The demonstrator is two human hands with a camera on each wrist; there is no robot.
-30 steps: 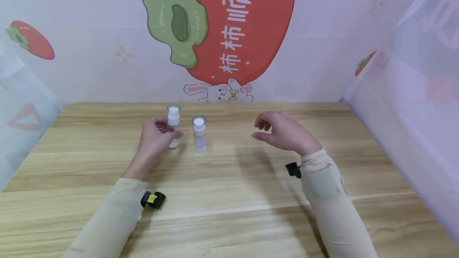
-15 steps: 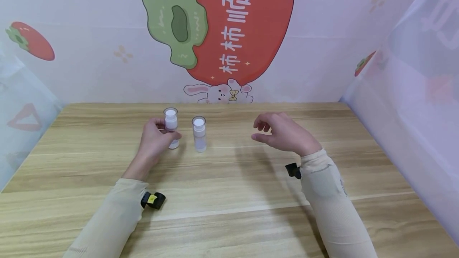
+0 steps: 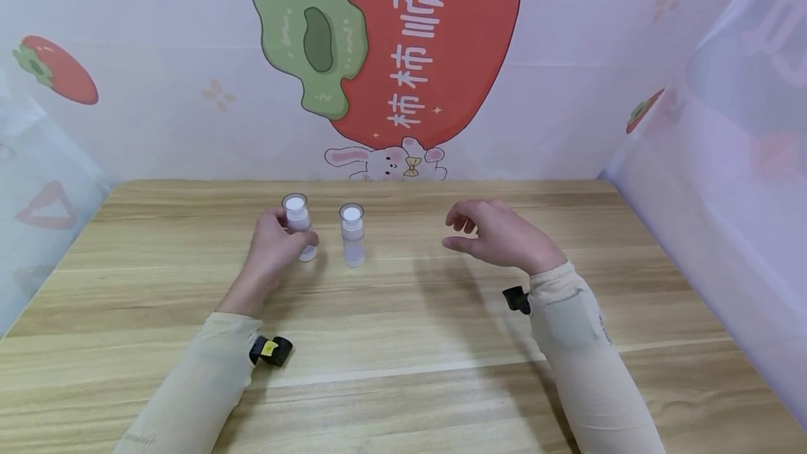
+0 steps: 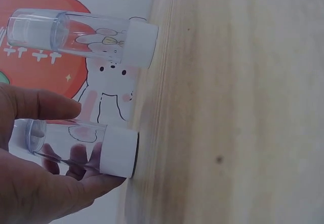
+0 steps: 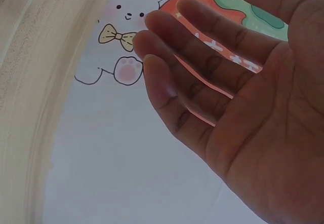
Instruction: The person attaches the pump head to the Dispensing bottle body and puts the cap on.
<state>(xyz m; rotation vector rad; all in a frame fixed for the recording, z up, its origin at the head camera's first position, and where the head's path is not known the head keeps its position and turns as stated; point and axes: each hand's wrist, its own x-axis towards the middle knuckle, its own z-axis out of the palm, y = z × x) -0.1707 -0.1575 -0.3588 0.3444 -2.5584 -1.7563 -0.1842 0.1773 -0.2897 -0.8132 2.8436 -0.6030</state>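
Observation:
My left hand (image 3: 274,249) holds a small clear bottle (image 4: 76,145) between thumb and fingers at the left of the table. It has a white base, a white top part and a clear cap, and leans a little to the left in the head view. Whether its base fully touches the table is hard to tell. A matching clear bottle (image 3: 354,235) stands upright just to its right, untouched. Over the table's right half hovers my right hand (image 3: 502,233), fingers loosely bent. Nothing lies in its palm in the right wrist view.
The wooden table (image 3: 403,342) meets a white printed backdrop (image 3: 164,111) with persimmon and rabbit drawings at its far edge. Sheets hang at both sides. A black wrist camera (image 3: 271,351) sits on the left sleeve, and another black camera (image 3: 517,300) on the right.
The top of the held bottle has tipped to the left and slightly toward me, its base staying near the same spot. The right hand and the other bottle keep their places.

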